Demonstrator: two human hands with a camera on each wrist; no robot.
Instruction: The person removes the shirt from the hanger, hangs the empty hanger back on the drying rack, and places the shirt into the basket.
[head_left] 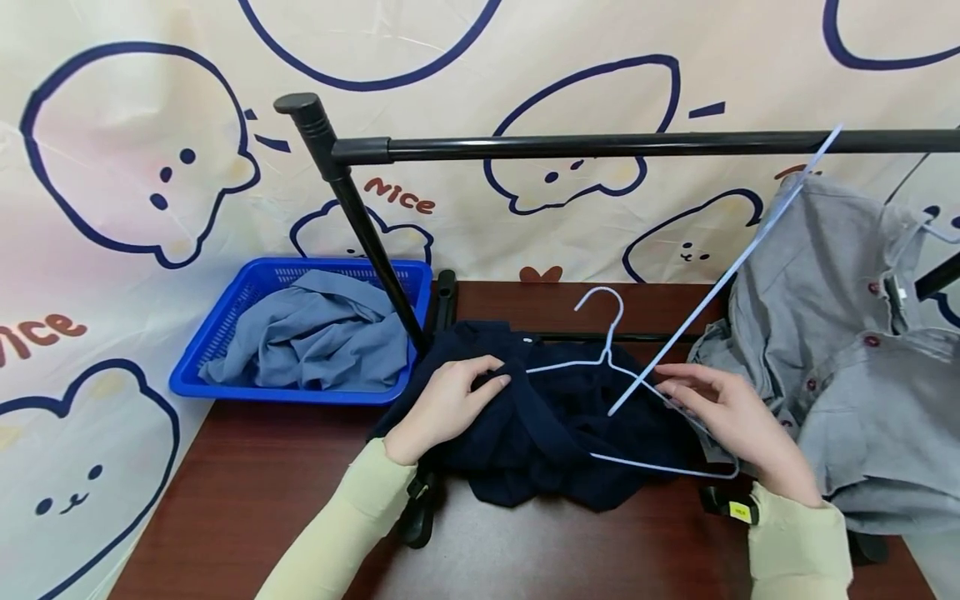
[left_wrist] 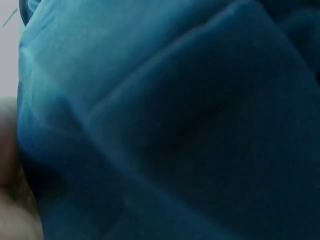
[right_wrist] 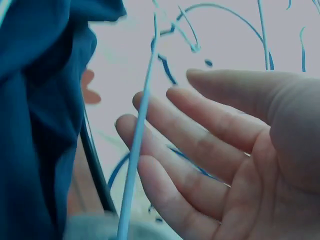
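A dark navy garment [head_left: 495, 433] lies bunched on the table, its folds filling the left wrist view. My left hand [head_left: 448, 404] pinches the cloth between thumb and fingers at its upper left part. A pale blue wire hanger [head_left: 606, 362] is partly inside the garment, its hook pointing up and its right end sticking out of the cloth. Beside that end is my right hand [head_left: 738, 421], fingers loosely extended. In the right wrist view the hanger wire [right_wrist: 135, 165] runs across its fingertips, with the thumb apart from it.
A black rack bar [head_left: 525, 148] crosses above the hands. A thin pale blue rod [head_left: 723, 275] slants down from it in front of the hanger. Grey clothing [head_left: 817, 275] hangs at right. A blue basket [head_left: 285, 395] with blue cloth stands on the brown table [head_left: 262, 492] at left.
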